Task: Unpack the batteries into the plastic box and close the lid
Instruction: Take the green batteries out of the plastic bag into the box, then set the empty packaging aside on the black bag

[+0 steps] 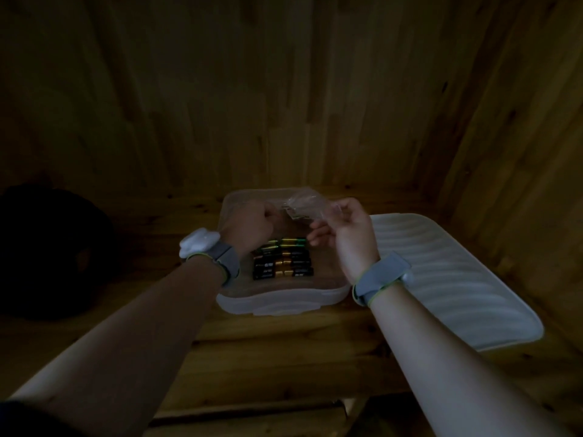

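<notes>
A translucent plastic box (277, 302) stands open on the wooden surface. Several black, gold and green batteries (281, 261) lie side by side on its floor. Above the box's far half, my left hand (252, 227) and my right hand (344, 227) both pinch a crumpled clear plastic wrapper (301, 205), one at each end. The left fingers are curled tight on it; the right thumb and fingers grip its right edge. I cannot tell whether anything is left inside the wrapper. The ribbed white lid (448, 279) lies flat to the right of the box.
Wooden walls close in behind and to the right. A dark rounded object (53, 253) sits at the left in shadow. The wooden surface's front edge runs just below the box. Both wrists wear grey bands.
</notes>
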`<action>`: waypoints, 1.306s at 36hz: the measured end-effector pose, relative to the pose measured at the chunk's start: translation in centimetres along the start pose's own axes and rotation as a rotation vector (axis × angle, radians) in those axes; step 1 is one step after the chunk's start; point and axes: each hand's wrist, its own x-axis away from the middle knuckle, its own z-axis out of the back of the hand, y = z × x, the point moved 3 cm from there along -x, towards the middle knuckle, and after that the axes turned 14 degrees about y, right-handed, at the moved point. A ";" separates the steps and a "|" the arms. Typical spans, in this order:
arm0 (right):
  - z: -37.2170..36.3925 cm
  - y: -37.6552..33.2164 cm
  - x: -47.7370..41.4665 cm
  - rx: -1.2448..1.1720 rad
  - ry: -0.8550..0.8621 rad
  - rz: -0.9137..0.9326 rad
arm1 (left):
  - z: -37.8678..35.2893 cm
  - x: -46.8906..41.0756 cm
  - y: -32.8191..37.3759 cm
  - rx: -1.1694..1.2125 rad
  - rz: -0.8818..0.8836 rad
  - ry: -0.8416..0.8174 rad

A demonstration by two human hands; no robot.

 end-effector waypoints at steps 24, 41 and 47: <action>-0.4 -0.4 0.7 0.291 -0.167 0.126 | 3.2 3.8 1.1 0.631 0.243 0.061; -0.4 -1.1 -0.4 0.442 -0.094 0.163 | 5.2 3.7 -0.6 0.769 0.463 0.236; -1.9 -1.7 -1.8 0.916 -0.061 0.413 | 6.0 3.9 -1.6 0.846 0.547 0.301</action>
